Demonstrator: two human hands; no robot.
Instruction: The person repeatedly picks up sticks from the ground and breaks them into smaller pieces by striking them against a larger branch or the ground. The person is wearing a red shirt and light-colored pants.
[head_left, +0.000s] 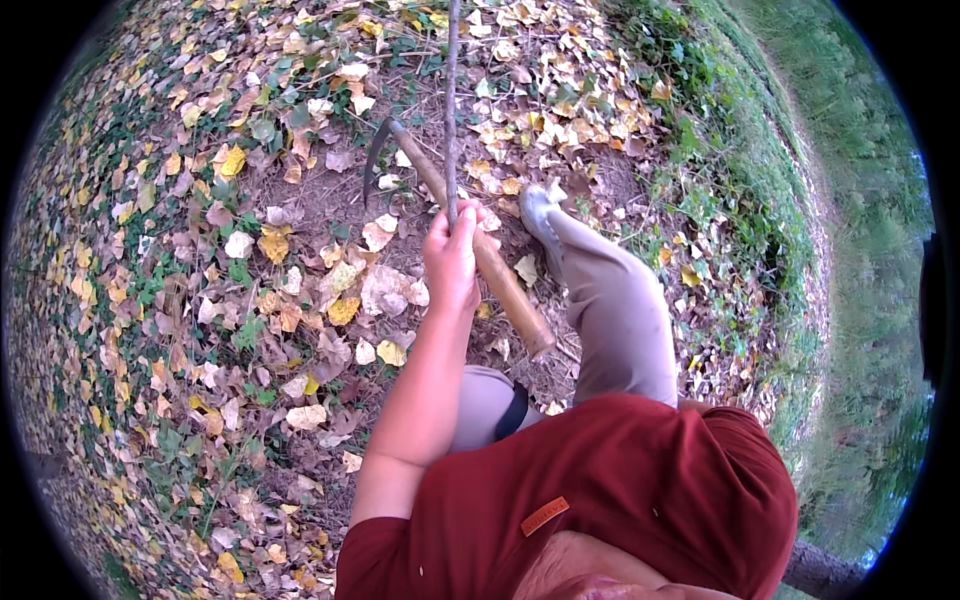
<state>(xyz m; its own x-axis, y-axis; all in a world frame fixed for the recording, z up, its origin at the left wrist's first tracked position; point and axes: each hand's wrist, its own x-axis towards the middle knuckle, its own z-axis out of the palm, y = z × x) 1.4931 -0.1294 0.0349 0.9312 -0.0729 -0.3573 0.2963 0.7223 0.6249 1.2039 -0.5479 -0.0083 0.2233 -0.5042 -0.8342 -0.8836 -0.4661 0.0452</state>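
Observation:
My left hand (453, 259) is closed around a thin straight wooden stick (451, 97), its thumb lying along the stick's lower end. From there the stick runs away from me past the top of the view. A sickle's wooden handle (514, 296) crosses behind the stick at a slant and passes through the same hand, where fingers hide its middle. The curved dark sickle blade (375, 154) is at the handle's far end, above leaf-strewn soil. The handle's thick butt reaches toward my knees. My right hand is out of view.
Fallen yellow and brown leaves (307, 300) cover the ground. My shoe (538, 217) stands just right of the sickle handle, and my other leg (480, 405) is bent. Green plants (720, 150) grow along the right. A tree trunk or branch (821, 570) shows at lower right.

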